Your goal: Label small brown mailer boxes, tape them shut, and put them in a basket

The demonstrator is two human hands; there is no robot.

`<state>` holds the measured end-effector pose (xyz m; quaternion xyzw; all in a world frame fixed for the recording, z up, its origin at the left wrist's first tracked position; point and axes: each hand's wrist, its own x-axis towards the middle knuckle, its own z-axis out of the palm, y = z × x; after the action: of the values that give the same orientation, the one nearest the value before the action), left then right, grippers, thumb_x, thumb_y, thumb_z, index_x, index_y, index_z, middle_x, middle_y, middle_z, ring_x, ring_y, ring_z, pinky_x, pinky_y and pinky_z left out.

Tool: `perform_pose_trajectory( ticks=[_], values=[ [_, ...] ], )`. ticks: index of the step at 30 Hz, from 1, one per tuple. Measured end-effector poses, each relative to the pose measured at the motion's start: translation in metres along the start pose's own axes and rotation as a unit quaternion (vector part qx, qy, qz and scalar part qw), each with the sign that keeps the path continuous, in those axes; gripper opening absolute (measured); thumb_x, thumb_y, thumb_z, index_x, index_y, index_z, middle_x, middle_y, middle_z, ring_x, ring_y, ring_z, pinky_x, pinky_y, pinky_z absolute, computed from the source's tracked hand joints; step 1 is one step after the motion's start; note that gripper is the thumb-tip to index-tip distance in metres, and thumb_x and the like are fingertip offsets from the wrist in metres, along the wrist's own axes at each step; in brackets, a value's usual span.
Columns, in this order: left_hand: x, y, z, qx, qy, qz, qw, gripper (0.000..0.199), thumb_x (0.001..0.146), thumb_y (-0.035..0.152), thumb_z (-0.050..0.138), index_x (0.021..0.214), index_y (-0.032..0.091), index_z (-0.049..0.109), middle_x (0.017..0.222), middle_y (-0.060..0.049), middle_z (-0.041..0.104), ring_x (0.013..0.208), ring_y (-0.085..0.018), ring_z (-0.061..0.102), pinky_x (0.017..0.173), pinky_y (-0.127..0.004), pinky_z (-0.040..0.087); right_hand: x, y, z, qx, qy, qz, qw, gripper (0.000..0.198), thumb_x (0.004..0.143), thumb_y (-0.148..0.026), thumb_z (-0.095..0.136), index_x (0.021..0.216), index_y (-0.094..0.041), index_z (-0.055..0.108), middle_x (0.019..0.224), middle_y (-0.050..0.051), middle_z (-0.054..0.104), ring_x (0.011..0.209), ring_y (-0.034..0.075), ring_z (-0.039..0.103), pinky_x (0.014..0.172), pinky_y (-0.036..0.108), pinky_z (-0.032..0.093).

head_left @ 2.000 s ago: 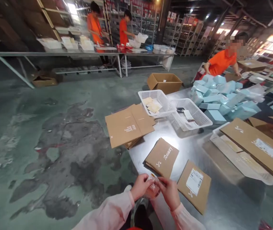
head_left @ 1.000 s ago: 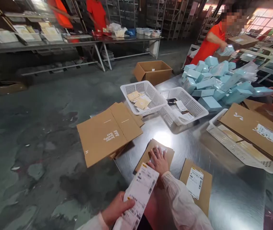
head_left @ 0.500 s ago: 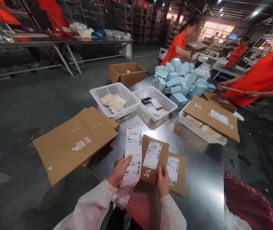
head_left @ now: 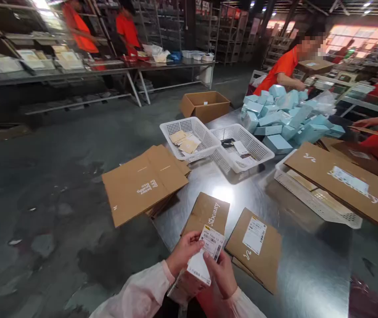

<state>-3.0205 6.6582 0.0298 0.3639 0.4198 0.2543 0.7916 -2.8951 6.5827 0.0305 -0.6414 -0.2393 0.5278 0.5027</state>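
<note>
Both hands grip a strip of printed shipping labels [head_left: 199, 267], whose lower end hangs folded toward my body. My left hand [head_left: 185, 252] pinches its left edge near the top, and my right hand [head_left: 222, 274] closes on the right edge with the thumb on the paper. Just beyond my fingers lies a flat brown carton [head_left: 205, 210] with white lettering, partly hidden by my hands. To its right, a flat carton with a shipping label [head_left: 253, 251] rests on the metal table [head_left: 311, 265], overlapping another piece of cardboard.
A stack of flattened cartons [head_left: 145, 181] overhangs the table's left edge. Two white baskets [head_left: 189, 123] [head_left: 268, 152] hold envelopes and papers. Light-blue boxes [head_left: 278, 143] are heaped behind. At right, a large flat carton [head_left: 338, 176] covers another basket. A person in orange [head_left: 283, 66] stands beyond.
My right hand has left the labelled carton and joined my left on the label strip. Cartons lie rearranged, one now showing lettering beyond my hands. The view has swung left.
</note>
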Motion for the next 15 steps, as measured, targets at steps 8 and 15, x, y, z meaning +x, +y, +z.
perform_pose_trajectory(
  ticks=[8,15],
  values=[
    [0.009,-0.032,0.002,0.016,0.093,0.016,0.995,0.060,0.050,0.068,0.079,0.069,0.014,0.063,0.066,-0.002,0.062,0.066,-0.016,0.055,0.066,-0.029,0.042,0.033,-0.026,-0.013,-0.209,-0.002,-0.054,0.976,0.052,0.058,-0.067,0.070,0.075,-0.019,0.078,0.079,0.011,0.076,0.077,0.032,0.069,0.075,0.044,0.054],
    [0.022,-0.047,0.005,-0.038,0.188,-0.015,0.981,0.066,0.037,0.067,0.086,0.071,0.015,0.063,0.066,-0.003,0.066,0.062,-0.018,0.057,0.061,-0.030,0.045,0.092,-0.019,-0.020,-0.256,0.025,-0.137,0.957,0.034,0.062,-0.055,0.071,0.071,-0.023,0.079,0.087,0.011,0.075,0.083,0.028,0.068,0.080,0.041,0.054]
  ],
)
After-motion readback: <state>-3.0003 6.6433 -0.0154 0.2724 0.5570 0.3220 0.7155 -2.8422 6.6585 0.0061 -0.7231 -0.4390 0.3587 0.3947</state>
